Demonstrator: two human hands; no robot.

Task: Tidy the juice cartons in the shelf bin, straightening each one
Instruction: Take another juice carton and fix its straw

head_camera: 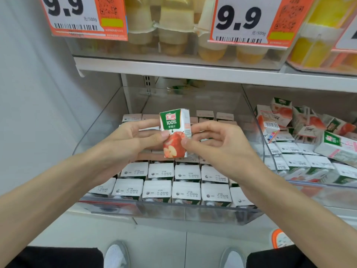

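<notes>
Item: apple juice carton (175, 132), single, small, white and green with a red apple printed on its front. Location: held in the air above the middle rows of the clear shelf bin (193, 211), touching none of the cartons below.

Hold: left hand (133, 140) grips the carton's left edge, thumb on the printed face, fingers behind. Right hand (214, 140) pinches the right edge low down, thumb at the front corner. Both hands are closed on it; neither is clearly nearer, since the carton sits between them.

Orientation: long axis close to vertical, tilted slightly, top leaning left. Green band and "100%" uppermost, apple lowermost; printed front faces the wearer.

Stock beneath: packed cartons (186, 191) in neat rows, standing upright with only their white date-stamped tops showing. Their long axes run down into the bin, matching the held carton's axis.

Judgement: the held carton lies directly above the rows, so seating it likely needs a straight descent into a gap. Any gap is hidden behind the hands.

Adjacent: neighbouring bin (318, 187) to the right holds jumbled cartons (307, 130), lying at mixed angles, not yet straightened.
</notes>
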